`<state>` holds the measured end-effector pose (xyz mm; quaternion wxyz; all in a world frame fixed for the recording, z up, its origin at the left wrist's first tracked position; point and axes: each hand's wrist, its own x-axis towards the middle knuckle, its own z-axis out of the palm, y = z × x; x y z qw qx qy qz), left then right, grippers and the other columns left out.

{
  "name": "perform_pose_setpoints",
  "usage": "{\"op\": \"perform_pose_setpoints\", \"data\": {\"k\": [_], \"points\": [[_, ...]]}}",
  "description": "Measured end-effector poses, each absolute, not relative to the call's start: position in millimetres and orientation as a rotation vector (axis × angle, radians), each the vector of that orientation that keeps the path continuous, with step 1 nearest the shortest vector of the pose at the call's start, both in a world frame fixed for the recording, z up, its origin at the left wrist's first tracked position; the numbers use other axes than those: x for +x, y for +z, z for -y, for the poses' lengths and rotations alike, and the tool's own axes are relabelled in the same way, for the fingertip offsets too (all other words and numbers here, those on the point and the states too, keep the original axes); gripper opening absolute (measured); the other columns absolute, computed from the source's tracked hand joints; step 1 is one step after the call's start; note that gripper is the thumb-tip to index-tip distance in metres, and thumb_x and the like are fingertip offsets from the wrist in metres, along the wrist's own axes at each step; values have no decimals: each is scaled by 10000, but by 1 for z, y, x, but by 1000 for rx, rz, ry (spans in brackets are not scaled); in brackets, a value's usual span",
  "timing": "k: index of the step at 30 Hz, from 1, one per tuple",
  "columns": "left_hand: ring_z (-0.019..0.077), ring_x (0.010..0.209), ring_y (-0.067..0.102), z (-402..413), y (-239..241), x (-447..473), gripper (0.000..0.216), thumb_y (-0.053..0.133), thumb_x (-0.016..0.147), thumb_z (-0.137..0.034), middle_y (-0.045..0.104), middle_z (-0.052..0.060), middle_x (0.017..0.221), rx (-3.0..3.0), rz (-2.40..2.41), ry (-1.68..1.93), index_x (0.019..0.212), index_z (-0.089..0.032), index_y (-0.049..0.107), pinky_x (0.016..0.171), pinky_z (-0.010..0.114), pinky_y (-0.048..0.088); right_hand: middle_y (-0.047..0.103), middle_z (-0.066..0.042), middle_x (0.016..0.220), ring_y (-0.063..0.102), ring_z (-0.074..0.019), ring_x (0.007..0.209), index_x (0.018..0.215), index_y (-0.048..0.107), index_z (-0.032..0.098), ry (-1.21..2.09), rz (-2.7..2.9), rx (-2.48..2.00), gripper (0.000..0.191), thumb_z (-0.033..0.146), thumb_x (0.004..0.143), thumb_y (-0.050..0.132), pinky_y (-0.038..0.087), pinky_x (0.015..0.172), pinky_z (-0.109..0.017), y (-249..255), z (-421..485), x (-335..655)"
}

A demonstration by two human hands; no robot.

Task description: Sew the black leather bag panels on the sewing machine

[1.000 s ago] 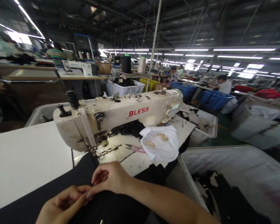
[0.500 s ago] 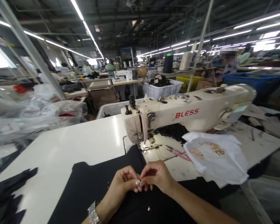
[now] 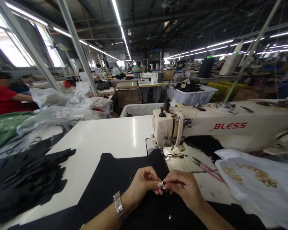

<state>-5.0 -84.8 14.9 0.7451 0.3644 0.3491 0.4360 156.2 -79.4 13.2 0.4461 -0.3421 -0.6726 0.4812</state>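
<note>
Both hands meet over a black fabric piece (image 3: pixel 115 174) spread on the white table in front of the sewing machine (image 3: pixel 189 124). My left hand (image 3: pixel 145 183), with a silver watch-like band on its wrist, pinches thumb against fingers. Facing it, my right hand (image 3: pixel 184 187) is closed in a pinch too. A small shiny metal piece (image 3: pixel 163 185) shows between the two sets of fingertips; its exact kind is too small to make out. Below the hands, a small gold stud (image 3: pixel 170 217) sits on the black fabric.
Pink-handled snips (image 3: pixel 210 169) lie right of the needle area. A white cloth or bag (image 3: pixel 249 191) holds several gold-coloured metal pieces. Stacked black fabric pieces (image 3: pixel 33 182) lie at left, near clear plastic bags (image 3: pixel 69 102). A person in red (image 3: pixel 4 99) is at far left.
The view has turned left, so the table and hands appear farther right and the person in red has come in. The hands stay together, and the shiny piece between the fingertips now shows.
</note>
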Motion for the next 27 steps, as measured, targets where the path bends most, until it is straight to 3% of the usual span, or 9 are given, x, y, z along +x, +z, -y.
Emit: {"op": "perform_pose_setpoints", "data": {"k": [3, 6, 9, 15, 23, 27], "points": [[109, 438, 580, 85, 16, -5, 314, 760, 517, -191, 631, 49, 542, 774, -769, 969, 598, -98, 472, 392, 141, 406, 629, -32, 666, 580, -135, 553, 735, 654, 198, 913, 1849, -816, 53, 232, 706, 625, 470, 505, -238, 15, 81, 158], [104, 450, 579, 84, 17, -5, 316, 758, 521, -199, 626, 43, 532, 784, -789, 1004, 596, -100, 467, 410, 146, 412, 635, -32, 684, 585, -140, 605, 760, 632, 198, 834, 1913, -844, 47, 206, 722, 607, 465, 552, -239, 18, 82, 157], [110, 508, 595, 83, 18, -6, 315, 754, 527, -198, 638, 49, 574, 824, -791, 1034, 601, -103, 463, 463, 162, 436, 623, -30, 669, 579, -139, 609, 725, 618, 185, 931, 1877, -912, 50, 211, 739, 578, 457, 569, -246, 20, 81, 155], [119, 582, 596, 88, 19, -7, 233, 718, 567, -204, 651, 63, 668, 1015, -975, 1089, 611, -104, 512, 554, 205, 459, 607, -21, 624, 568, -128, 561, 722, 586, 156, 1479, 1576, -1080, 116, 270, 700, 594, 437, 501, -222, 16, 77, 153], [119, 517, 578, 90, 24, -5, 185, 650, 640, -243, 615, 36, 558, 1156, -1142, 1031, 739, -92, 611, 507, 197, 449, 537, 7, 557, 505, -106, 513, 717, 544, 153, 1315, 1600, -1196, 180, 332, 722, 559, 395, 469, -209, 16, 76, 157], [129, 510, 580, 91, 23, -5, 213, 649, 640, -291, 619, 51, 553, 1127, -1139, 1042, 695, -86, 623, 500, 203, 455, 555, 2, 596, 530, -116, 543, 747, 548, 156, 1326, 1650, -1174, 163, 316, 717, 560, 414, 501, -217, 15, 76, 155]]}}
